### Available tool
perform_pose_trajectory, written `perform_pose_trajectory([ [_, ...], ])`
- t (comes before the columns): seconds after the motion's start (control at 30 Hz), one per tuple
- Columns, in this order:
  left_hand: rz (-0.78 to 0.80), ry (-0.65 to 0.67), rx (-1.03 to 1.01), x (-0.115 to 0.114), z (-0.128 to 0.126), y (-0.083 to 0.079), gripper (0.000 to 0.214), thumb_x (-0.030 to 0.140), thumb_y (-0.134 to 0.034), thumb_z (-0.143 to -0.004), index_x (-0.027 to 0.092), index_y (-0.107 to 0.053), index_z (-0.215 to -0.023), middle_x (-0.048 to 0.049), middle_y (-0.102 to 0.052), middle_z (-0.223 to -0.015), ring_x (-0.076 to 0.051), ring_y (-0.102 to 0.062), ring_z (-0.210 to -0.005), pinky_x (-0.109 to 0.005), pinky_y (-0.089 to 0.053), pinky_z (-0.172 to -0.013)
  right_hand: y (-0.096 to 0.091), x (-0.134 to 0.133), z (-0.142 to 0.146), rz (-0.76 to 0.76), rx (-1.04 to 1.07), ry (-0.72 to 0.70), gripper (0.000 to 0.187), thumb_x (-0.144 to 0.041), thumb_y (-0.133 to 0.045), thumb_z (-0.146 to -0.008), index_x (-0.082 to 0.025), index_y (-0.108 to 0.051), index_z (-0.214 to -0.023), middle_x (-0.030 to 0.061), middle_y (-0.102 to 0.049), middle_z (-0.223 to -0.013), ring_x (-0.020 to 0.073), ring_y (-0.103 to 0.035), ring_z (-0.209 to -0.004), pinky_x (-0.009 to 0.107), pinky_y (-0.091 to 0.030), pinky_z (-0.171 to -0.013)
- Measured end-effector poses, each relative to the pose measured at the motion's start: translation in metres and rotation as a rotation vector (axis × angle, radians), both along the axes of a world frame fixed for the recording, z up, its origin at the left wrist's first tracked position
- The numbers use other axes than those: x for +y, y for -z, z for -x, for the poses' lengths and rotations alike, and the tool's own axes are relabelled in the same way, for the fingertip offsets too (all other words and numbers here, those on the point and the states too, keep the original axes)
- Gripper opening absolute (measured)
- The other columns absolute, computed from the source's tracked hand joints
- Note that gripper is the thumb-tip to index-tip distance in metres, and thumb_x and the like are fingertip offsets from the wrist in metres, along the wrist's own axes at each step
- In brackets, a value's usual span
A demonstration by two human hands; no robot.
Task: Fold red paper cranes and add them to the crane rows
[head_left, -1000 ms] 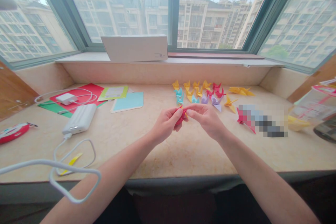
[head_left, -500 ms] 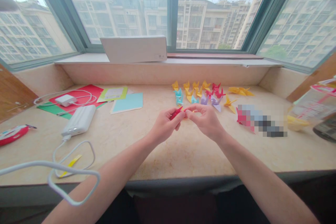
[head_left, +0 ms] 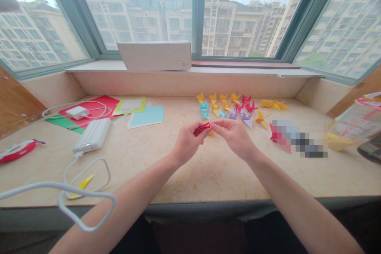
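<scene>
A small red folded paper [head_left: 201, 129] is held between my two hands above the counter. My left hand [head_left: 188, 143] wraps round its left part, with thumb and fingers closed on it. At its right tip, the thumb and forefinger of my right hand [head_left: 238, 137] pinch together. Fingers hide part of the paper, so its full shape cannot be made out. Just beyond my hands stand several folded paper cranes in rows: yellow cranes [head_left: 213, 98], red cranes [head_left: 246, 104], light blue cranes [head_left: 204, 108] and purple cranes [head_left: 246, 117].
Left on the counter [head_left: 190, 182] lie a white power bank [head_left: 92, 137], a charger [head_left: 77, 113], a looping cable [head_left: 44, 185], blue paper [head_left: 147, 116] and red paper [head_left: 98, 105]. To the right are a yellow folded piece [head_left: 274, 104] and a clear plastic container [head_left: 358, 121].
The red paper's visible part has turned slightly between my fingers, showing narrow layered edges. Both hands stay closed on it, and the view has shifted a little.
</scene>
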State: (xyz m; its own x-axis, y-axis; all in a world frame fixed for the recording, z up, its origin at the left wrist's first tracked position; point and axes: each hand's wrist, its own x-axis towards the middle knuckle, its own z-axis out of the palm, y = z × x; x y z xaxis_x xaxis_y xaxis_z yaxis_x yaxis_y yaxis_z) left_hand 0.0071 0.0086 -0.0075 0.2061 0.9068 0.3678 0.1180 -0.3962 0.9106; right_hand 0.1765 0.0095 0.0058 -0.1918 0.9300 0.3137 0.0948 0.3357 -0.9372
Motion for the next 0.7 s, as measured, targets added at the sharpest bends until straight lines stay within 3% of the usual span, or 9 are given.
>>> perform_pose_trajectory([
  [0.4, -0.079, -0.103, 0.061, -0.0004, 0.0, 0.0012, 0.019, 0.034, -0.066, -0.086, 0.016, -0.068, -0.081, 0.0046, -0.056, -0.055, -0.008, -0.049, -0.048, -0.019, -0.038, -0.049, 0.0072, 0.0007, 0.0081, -0.058, 0.022, 0.054, 0.025, -0.041, -0.068, -0.083, -0.018, -0.075, -0.088, 0.0073, -0.074, -0.091, 0.0206, -0.066, -0.084, 0.033, -0.052, -0.075],
  [0.6, -0.103, -0.114, 0.069, -0.0011, -0.002, 0.0012, 0.018, 0.034, -0.066, -0.086, 0.016, -0.067, -0.083, 0.0041, -0.058, -0.057, -0.008, -0.05, -0.05, -0.02, -0.04, -0.051, 0.0097, 0.0004, 0.0093, -0.09, 0.031, 0.102, 0.024, -0.041, -0.067, -0.084, -0.018, -0.074, -0.087, 0.0077, -0.075, -0.094, 0.0228, -0.067, -0.091, 0.037, -0.051, -0.086],
  [0.7, -0.069, -0.072, 0.017, -0.0007, -0.0026, 0.0018, 0.024, 0.039, -0.063, -0.088, 0.016, -0.065, -0.094, 0.0026, -0.06, -0.061, -0.01, -0.055, -0.052, -0.021, -0.043, -0.052, 0.0094, 0.0011, 0.008, -0.087, 0.041, 0.145, 0.024, -0.041, -0.068, -0.084, -0.018, -0.073, -0.087, 0.007, -0.075, -0.09, 0.0223, -0.068, -0.089, 0.038, -0.051, -0.087],
])
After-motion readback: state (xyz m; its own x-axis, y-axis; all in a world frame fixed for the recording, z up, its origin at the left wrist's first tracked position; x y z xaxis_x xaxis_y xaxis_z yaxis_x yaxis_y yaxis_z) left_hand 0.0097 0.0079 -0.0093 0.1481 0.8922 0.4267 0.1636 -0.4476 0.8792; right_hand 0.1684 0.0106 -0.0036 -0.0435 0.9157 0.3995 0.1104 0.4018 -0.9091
